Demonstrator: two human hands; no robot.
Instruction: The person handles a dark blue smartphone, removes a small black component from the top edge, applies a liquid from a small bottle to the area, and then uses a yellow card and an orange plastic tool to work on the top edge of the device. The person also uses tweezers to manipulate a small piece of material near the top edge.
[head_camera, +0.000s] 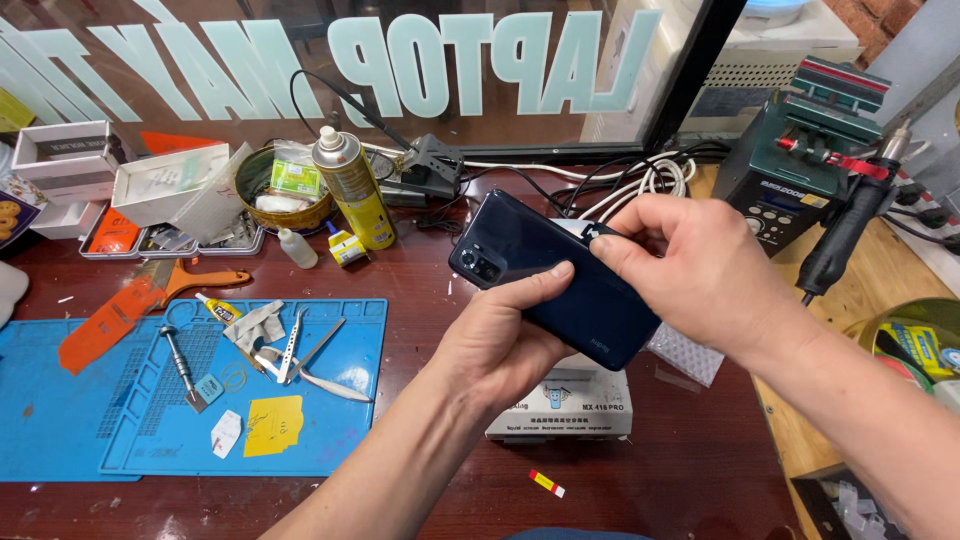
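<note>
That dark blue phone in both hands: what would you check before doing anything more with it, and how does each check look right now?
1. Hold: ok. The left hand grips the dark blue phone from below, thumb on its back.
2. Second grip: ok. The right hand pinches its upper edge.
3. Back cover: ok as far as visible, with no cracks seen; the screen side cannot be told.
4. Drop zone: not ok. The phone hangs above a white box, not over the blue mat.
5. Tools at hand: ok. The tweezers and screwdriver lie on the mat.
6. Spray can: ok, upright and apart from the hands.
</note>
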